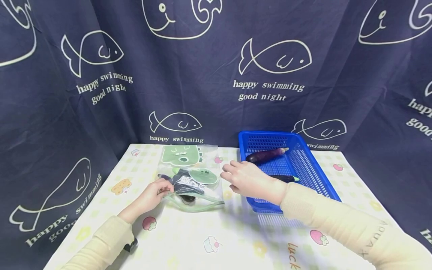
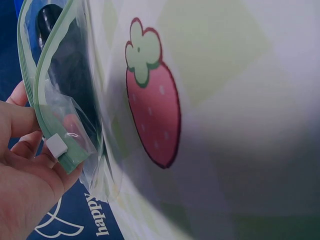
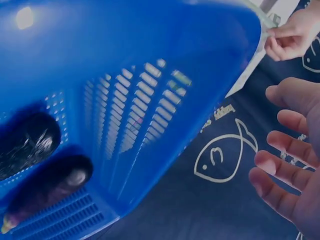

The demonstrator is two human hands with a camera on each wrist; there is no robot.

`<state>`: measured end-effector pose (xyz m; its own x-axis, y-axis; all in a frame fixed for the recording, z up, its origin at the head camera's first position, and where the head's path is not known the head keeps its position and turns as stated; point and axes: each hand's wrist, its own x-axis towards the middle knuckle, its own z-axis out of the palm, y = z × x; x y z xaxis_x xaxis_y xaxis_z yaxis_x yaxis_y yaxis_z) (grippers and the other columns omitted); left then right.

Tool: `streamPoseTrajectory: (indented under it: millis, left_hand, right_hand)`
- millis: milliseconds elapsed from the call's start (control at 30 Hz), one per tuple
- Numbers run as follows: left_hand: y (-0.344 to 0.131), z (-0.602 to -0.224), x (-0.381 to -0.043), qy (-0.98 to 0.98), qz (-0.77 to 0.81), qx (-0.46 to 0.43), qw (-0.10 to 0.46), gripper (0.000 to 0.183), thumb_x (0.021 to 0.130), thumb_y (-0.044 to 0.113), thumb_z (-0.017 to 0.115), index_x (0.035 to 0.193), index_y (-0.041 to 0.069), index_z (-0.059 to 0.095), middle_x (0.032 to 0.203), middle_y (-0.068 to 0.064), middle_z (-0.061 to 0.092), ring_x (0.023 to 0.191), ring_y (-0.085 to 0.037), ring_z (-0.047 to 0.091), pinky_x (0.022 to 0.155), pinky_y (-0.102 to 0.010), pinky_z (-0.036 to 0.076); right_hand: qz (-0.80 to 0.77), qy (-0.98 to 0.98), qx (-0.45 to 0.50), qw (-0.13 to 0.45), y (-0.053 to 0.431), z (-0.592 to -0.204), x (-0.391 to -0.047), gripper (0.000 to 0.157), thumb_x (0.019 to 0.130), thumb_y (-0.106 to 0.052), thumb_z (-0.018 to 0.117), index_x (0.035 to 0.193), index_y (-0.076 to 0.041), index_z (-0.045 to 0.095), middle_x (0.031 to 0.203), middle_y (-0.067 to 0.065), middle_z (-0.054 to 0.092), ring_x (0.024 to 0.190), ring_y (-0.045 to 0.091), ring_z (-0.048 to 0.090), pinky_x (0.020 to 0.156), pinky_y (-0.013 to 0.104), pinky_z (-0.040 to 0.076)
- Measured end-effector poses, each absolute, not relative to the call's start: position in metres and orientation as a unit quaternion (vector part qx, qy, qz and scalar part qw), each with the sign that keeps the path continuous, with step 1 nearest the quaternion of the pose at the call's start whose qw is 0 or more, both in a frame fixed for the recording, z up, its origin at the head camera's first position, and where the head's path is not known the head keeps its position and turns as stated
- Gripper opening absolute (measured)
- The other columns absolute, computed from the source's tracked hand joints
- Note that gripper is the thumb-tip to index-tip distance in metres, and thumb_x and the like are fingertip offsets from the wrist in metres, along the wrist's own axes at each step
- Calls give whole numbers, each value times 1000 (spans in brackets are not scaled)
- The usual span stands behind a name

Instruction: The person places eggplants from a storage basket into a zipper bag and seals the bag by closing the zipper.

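- The left hand pinches one corner of a clear plastic bag, its thumb and curled fingers clamped on the edge beside a small white slider.
- The right hand holds nothing; its fingers are apart and loosely bent, and it hangs in the air between the bag and a blue basket, over the basket's left side in the head view.
- The bag lies on the tabletop, thin, creased and glossy, with a pale green zip strip bowed apart at its mouth and a green cartoon print on its film.
- Inside the bag are dark, smooth eggplants, one rounded end showing at the mouth; their number cannot be told through the film.
- The basket is rigid plastic, rectangular, its walls pierced with rows of slots.
- In it lie two long eggplants: a purple one with a pale stem towards the back, and a blackish one with a green stem, partly behind the right forearm.
- Cream fabric sleeves cover both forearms.
- The tabletop has a pale checked covering printed with strawberries and cupcakes.
- Behind hangs softly folded navy cloth with white fish outlines and lettering.
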<state>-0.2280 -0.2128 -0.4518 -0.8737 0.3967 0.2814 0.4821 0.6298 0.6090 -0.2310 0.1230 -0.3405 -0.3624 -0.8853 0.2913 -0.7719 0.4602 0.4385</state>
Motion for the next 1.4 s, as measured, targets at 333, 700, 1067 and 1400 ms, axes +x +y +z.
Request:
streamPoseTrajectory:
  millis: [333, 700, 1067, 1400]
  left_hand:
    - [-212, -452, -229, -899, -357, -245, 64, 25, 73, -10, 60, 80, 14, 60, 79, 2, 52, 74, -12, 48, 65, -23, 44]
    - [-212, -452, -229, -900, -352, -248, 65, 25, 73, -11, 59, 80, 13, 60, 78, 3, 51, 74, -14, 48, 66, -23, 44]
    - [-212, -454, -230, -898, -353, -253, 73, 26, 72, -11, 59, 80, 14, 60, 79, 1, 52, 73, -9, 46, 66, -23, 44]
    - [-211, -452, -230, -898, -355, -250, 68, 24, 73, -10, 59, 80, 13, 60, 80, 1, 53, 75, -14, 48, 67, -24, 44]
  right_hand:
    - [-93, -842, 490, 204, 146, -327, -241, 34, 68, -24, 69, 98, -16, 56, 92, -2, 54, 85, 18, 50, 66, 30, 45]
    - [-78, -871, 456, 167, 178, -321, -262, 38, 66, -30, 72, 101, -19, 60, 99, -3, 57, 89, 18, 51, 67, 34, 43]
    - [-43, -892, 435, 114, 208, -329, -284, 44, 64, -28, 75, 104, -23, 58, 103, -4, 54, 95, 18, 50, 67, 37, 44]
    - [-8, -905, 424, 25, 221, -337, -294, 47, 67, -22, 74, 110, -24, 55, 110, -5, 50, 102, 18, 45, 72, 41, 46]
